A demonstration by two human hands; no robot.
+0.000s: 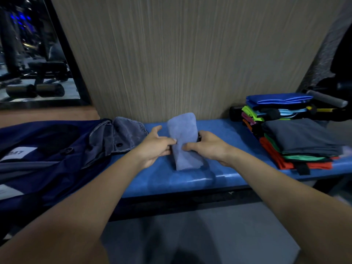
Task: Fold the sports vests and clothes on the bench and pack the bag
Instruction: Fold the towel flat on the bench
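A folded light-blue cloth (184, 140) is held at the middle of the blue padded worktop (190, 180), standing lengthwise from near to far, with its far end close to the wood-grain wall panel (181, 54). It is gripped from both sides. The left hand (154, 145) is placed at the left edge of the cloth, with the thumb pressed on top and the fingers curled under the side. The right hand (206, 147) is placed at the right edge, and the cloth is pinched between its thumb and curled fingers. A small dark thing is seen under the cloth near both hands, but what it is cannot be told.

At the left side of the worktop a dark navy bag (47, 155) is laid open, and a grey-blue garment (122, 136) with a button is draped at its right edge. At the right side, well apart from the cloth, a stack of folded clothes (297, 145) is seen, with a dark grey piece on top and green and red-orange pieces below. Behind it, farther away, a second stack (276, 106) is topped by a shiny blue piece. A mirror (34, 54) at the far left shows gym equipment.
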